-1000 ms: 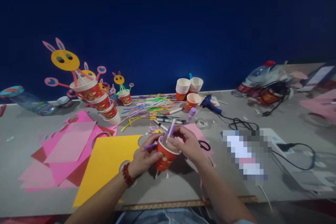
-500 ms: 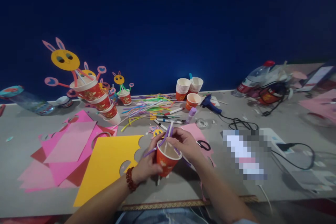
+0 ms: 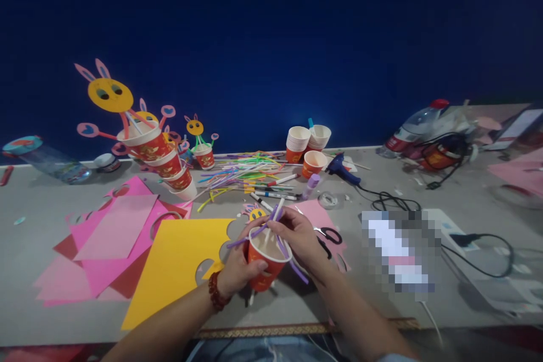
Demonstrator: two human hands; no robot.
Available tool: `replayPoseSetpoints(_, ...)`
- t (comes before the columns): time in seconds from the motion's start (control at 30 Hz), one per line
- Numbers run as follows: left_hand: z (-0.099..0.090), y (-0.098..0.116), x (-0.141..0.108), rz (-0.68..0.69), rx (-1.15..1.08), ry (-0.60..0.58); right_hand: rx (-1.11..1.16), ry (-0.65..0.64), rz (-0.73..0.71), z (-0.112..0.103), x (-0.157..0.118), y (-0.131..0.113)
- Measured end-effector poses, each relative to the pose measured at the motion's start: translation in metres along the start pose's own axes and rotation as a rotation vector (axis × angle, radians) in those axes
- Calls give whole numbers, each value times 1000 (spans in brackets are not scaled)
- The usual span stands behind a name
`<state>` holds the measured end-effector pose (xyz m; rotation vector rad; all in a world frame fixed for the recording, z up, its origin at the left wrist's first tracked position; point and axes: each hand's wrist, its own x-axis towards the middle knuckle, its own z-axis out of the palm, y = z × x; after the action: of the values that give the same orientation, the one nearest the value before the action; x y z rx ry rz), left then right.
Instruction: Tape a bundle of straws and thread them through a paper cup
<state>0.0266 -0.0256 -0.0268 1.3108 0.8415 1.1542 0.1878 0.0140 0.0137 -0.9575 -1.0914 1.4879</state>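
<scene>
A red paper cup with a white rim is wrapped by my left hand, thumb across its front. White sticks stand up out of the cup, and one end pokes out below it. Purple pipe cleaners cross the opening and stick out on both sides. My right hand pinches the sticks and purple pipe cleaner at the cup's rim. Behind my fingers lies a small yellow rabbit face.
Yellow card and pink sheets lie left, beside stacked cups with rabbit figures. Pipe cleaners, markers and a glue gun lie behind. Black-handled scissors and a bottle are right.
The cup has shifted slightly left and down in my hands. The white sticks now lean right, and more purple pipe cleaner shows at the cup's right side.
</scene>
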Motion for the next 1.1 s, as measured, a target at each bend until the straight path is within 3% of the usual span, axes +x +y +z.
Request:
replayPoseSetpoints(0.3,-1,3,0,-1,0,6,5,-48,40,2,-2,-1)
replayPoseSetpoints(0.63,-2,11,4,-56,6,-92,-229,-300,-106,-26,8,-14)
replayPoseSetpoints(0.87,-5,0,-1,-97,38,-33,-197,-136,-142,-12,4,-1)
replayPoseSetpoints(1.1,-5,-1,-3,-94,61,-42,-155,-77,-123,-10,5,2)
